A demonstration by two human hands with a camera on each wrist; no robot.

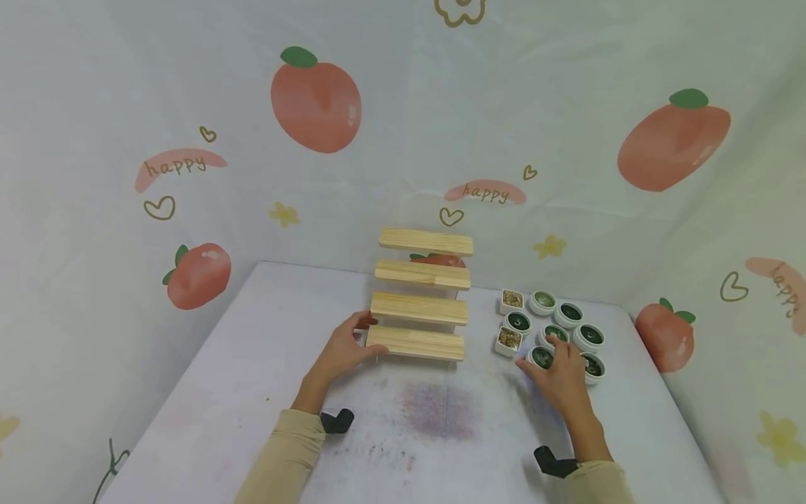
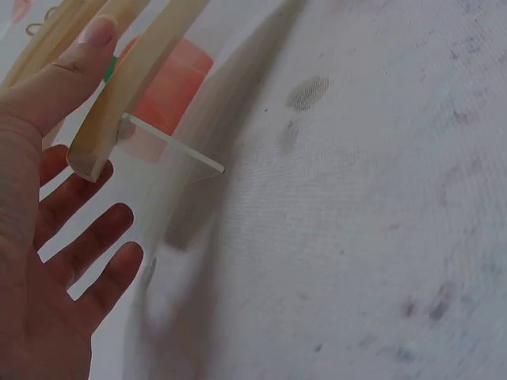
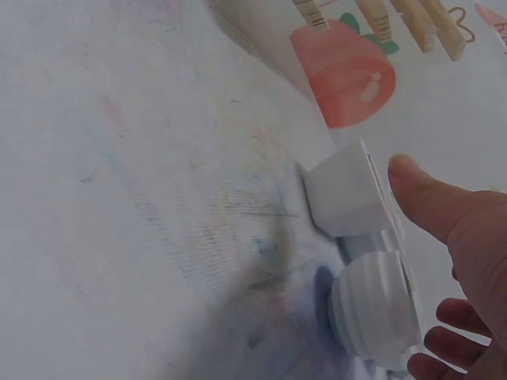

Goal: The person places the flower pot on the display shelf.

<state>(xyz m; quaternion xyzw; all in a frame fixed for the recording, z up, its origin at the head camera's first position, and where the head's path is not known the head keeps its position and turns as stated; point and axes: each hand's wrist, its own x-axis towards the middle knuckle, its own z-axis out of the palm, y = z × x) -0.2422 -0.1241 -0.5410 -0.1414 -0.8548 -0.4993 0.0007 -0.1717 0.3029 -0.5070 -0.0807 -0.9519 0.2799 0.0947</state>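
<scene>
Rack [image 1: 420, 308] at centre, pots [image 1: 590, 337] right of centre
Left hand [image 1: 341, 353], loosely spread, touches rack; right hand [image 1: 562, 378], fingers parted, over pots

Toward the right edge of the desk [image 1: 491, 430], the right hand [image 1: 562, 378] partly hides a round pot [image 1: 595, 367], its filling too small to tell. The near edge is cut off.
</scene>
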